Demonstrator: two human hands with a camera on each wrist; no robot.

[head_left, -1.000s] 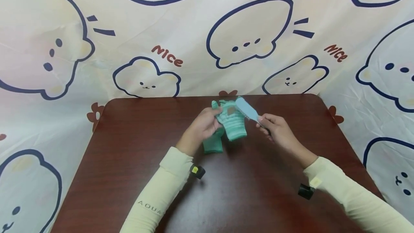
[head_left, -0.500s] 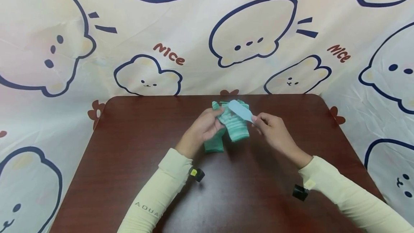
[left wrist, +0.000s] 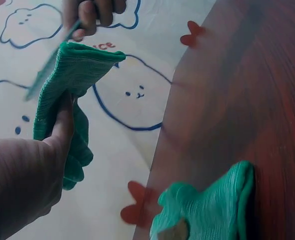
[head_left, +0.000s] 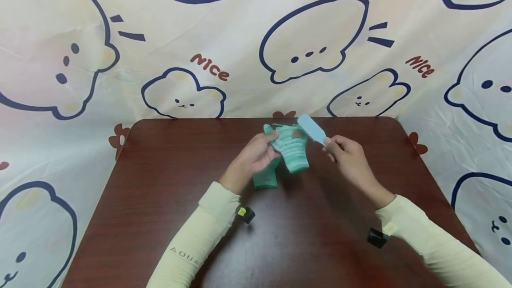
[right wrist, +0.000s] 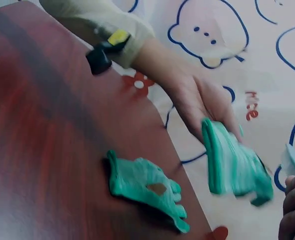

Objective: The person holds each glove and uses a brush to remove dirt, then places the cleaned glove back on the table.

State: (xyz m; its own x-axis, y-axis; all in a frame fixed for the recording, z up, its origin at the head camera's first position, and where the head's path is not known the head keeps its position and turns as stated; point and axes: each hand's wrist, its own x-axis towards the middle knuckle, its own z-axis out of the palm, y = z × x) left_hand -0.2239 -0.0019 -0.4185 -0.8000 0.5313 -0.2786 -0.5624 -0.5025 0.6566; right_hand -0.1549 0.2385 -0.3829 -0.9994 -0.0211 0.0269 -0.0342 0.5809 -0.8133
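In the head view my left hand point(head_left: 256, 154) grips a green-and-white striped knit glove point(head_left: 295, 152), raised above the table with its cuff hanging down. A brown patch marks the glove near its fingers. My right hand point(head_left: 350, 159) holds a light blue brush point(head_left: 312, 129) by the handle, its head at the glove's upper right edge and its flat back turned up. In the left wrist view the brush point(left wrist: 45, 75) is blurred beside the glove point(left wrist: 80, 67). A second green glove point(right wrist: 137, 180), also with a brown patch, lies flat on the table below.
The dark reddish wooden table point(head_left: 160, 199) ends at its far edge just beyond the gloves. A pale cloth point(head_left: 240, 34) with cartoon drawings hangs behind and around it. Small black cameras point(head_left: 245, 213) are strapped to both wrists.
The brush went left across the glove's patch, then swung back up and right to its edge. My left hand and the held glove barely moved; the second glove stayed put.
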